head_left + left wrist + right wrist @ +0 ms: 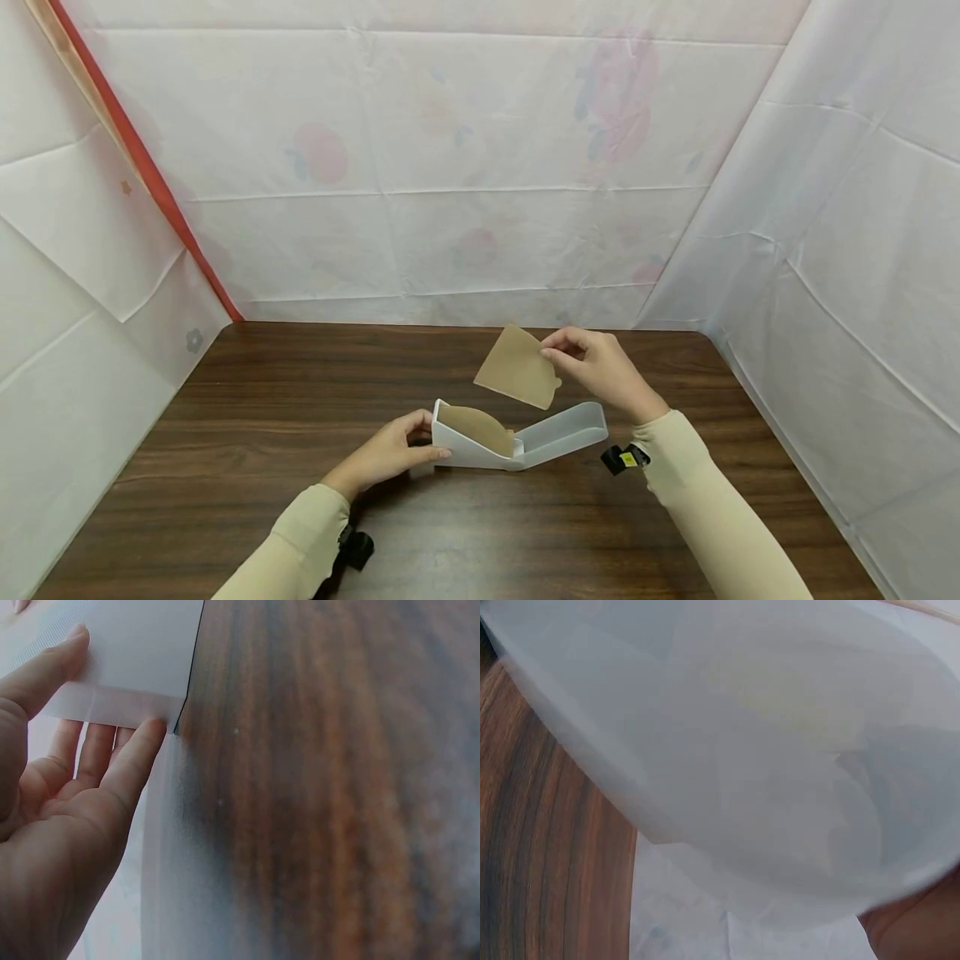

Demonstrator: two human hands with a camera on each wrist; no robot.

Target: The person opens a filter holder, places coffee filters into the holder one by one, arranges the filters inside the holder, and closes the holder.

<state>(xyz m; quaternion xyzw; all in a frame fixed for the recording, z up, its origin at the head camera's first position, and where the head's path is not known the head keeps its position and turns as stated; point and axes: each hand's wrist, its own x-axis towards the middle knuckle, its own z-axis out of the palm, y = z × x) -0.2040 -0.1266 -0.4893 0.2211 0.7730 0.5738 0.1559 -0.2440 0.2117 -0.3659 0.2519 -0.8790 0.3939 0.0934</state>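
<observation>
My left hand (384,454) grips the closed end of a white filter box (467,448) on the table. In the left wrist view its thumb (64,660) lies on one side, with fingers against the end. Inside the box stands a stack of brown paper coffee filters (477,427). The translucent lid (564,435) is swung open to the right, hinged to the box. Above the box, my right hand (602,367) pinches one brown coffee filter (513,368) by its right edge, apart from the stack. The lid (742,765) fills most of the right wrist view, hiding the pinch.
A dark wood-grain table (285,392) lies under everything. White printed sheeting (480,167) hangs behind it and on both sides, with a red strip (150,179) at the back left corner. Black wrist cameras (356,550) sit on both forearms.
</observation>
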